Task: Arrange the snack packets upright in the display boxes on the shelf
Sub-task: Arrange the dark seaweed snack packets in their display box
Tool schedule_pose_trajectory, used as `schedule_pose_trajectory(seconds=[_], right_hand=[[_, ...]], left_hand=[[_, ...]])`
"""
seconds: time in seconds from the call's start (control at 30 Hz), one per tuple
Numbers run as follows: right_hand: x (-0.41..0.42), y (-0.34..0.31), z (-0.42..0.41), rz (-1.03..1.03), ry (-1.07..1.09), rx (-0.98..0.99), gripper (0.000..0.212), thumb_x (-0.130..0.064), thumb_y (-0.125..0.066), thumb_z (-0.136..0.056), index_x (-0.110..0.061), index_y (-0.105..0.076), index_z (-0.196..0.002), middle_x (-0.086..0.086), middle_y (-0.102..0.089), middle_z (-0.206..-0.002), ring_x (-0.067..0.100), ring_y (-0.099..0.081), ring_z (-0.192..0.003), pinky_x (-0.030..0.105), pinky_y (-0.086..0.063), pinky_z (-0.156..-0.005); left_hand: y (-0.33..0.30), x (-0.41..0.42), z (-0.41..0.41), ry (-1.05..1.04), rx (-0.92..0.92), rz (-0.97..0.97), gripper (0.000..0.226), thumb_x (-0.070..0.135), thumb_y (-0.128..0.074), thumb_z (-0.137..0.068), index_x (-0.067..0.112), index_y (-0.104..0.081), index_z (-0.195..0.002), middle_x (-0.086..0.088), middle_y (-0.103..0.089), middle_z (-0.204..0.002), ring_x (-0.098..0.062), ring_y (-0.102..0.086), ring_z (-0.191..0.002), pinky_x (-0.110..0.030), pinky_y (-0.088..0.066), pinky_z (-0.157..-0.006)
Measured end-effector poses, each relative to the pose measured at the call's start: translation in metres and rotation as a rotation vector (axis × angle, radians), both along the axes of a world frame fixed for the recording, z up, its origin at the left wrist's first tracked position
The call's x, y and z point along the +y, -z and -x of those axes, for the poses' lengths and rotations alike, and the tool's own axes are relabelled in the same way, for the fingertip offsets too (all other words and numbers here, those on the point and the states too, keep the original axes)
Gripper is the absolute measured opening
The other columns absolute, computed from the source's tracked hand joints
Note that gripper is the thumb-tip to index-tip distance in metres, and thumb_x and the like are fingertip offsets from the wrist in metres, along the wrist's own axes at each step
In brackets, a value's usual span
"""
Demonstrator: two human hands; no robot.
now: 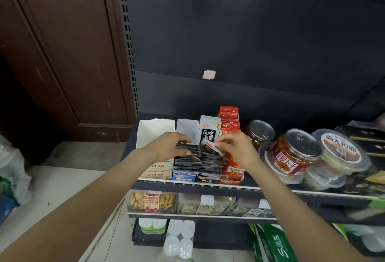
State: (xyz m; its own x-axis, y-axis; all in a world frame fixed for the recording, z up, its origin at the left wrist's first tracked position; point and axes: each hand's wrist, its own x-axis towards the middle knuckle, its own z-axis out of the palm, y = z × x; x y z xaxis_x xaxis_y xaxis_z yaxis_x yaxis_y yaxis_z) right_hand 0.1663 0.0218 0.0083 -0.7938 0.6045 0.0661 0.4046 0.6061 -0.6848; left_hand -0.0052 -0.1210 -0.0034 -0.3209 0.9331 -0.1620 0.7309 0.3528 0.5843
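Fingers of the right hand pinch a dark snack packet above the black display box. Left hand curls over packets near the shelf's front edge, beside a red box.

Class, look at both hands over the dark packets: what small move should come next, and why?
Probably the right hand should slot its pinched packet upright into the row of dark packets, since it is tilted above them while the left hand holds the neighbouring packets back.
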Motion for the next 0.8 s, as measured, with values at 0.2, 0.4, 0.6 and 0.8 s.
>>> schedule_pose_trajectory(seconds=[0.2, 0.4, 0.6, 0.8], right_hand=[[-0.004, -0.036, -0.01, 0.272, 0.115, 0.311, 0.015, -0.003, -0.064, -0.084, -0.016, -0.071, -0.083, -0.002, -0.072, -0.079, 0.006, -0.067, -0.067, 0.018, -0.052, -0.067], [-0.011, -0.061, -0.033, 0.423, 0.271, 0.536, 0.011, -0.007, -0.061, -0.088, -0.013, -0.071, -0.088, -0.001, -0.074, -0.085, 0.01, -0.069, -0.077, 0.021, -0.054, -0.068], [-0.011, -0.076, -0.07, 0.529, 0.359, 0.72, 0.011, -0.003, -0.059, -0.088, -0.009, -0.068, -0.088, -0.001, -0.072, -0.076, 0.013, -0.066, -0.07, 0.024, -0.055, -0.068], [-0.004, -0.076, -0.137, 0.411, 0.542, 0.705, 0.015, -0.002, -0.059, -0.088, -0.012, -0.067, -0.08, -0.001, -0.068, -0.075, 0.012, -0.063, -0.068, 0.019, -0.054, -0.06]], left_hand=[[-0.009, 0.007, -0.007, -0.047, -0.099, -0.077, 0.042, 0.026, -0.058, -0.092, 0.02, -0.05, -0.133, -0.002, -0.057, -0.13, -0.015, -0.052, -0.121, -0.016, -0.035, -0.095], [-0.032, 0.023, -0.024, -0.111, -0.347, -0.118, 0.051, 0.032, -0.056, -0.093, 0.022, -0.039, -0.14, -0.007, -0.055, -0.131, -0.017, -0.052, -0.116, -0.026, -0.04, -0.091], [-0.046, 0.034, -0.048, -0.23, -0.579, -0.359, 0.012, 0.006, -0.06, -0.09, 0.017, -0.062, -0.094, -0.005, -0.062, -0.09, -0.021, -0.061, -0.091, -0.037, -0.056, -0.08], [-0.067, 0.056, -0.098, -0.272, -0.561, -0.571, 0.009, 0.006, -0.063, -0.088, 0.015, -0.066, -0.087, 0.002, -0.061, -0.084, -0.011, -0.058, -0.08, -0.012, -0.051, -0.058]])
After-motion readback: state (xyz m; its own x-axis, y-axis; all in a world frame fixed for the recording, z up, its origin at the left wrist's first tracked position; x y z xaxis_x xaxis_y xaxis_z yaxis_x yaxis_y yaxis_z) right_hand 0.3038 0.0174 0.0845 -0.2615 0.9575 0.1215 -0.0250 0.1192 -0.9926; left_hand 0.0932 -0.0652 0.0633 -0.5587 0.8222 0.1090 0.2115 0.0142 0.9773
